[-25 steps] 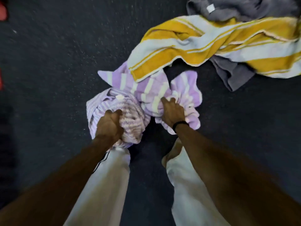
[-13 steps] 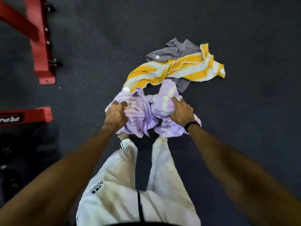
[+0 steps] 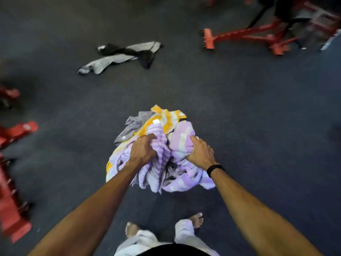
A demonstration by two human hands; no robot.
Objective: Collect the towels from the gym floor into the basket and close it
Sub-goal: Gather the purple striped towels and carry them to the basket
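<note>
Overhead, a dark floor (image 3: pixel 258 126) is seen, with red frames (image 3: pixel 245 36) standing on it beyond and to the right of the bundle (image 3: pixel 162 154), and more red frames (image 3: pixel 13 206) left of it. A bundle of towels is held up above the floor, between both hands. Within the bundle, purple striped towels (image 3: pixel 184 137) are gathered at the front, a yellow towel (image 3: pixel 166 117) sits behind them, and a grey towel (image 3: pixel 132 124) hangs at the back left. A grey and black towel (image 3: pixel 118 58) lies flat on the floor, well beyond the bundle. Purple cloth is bunched in the left hand (image 3: pixel 142 150), its grip closed tight on it. Purple cloth is likewise clutched in the right hand (image 3: pixel 200 152). A black band (image 3: pixel 214 169) is worn on the right wrist. Bare feet (image 3: pixel 197 219) are seen below the bundle.
</note>
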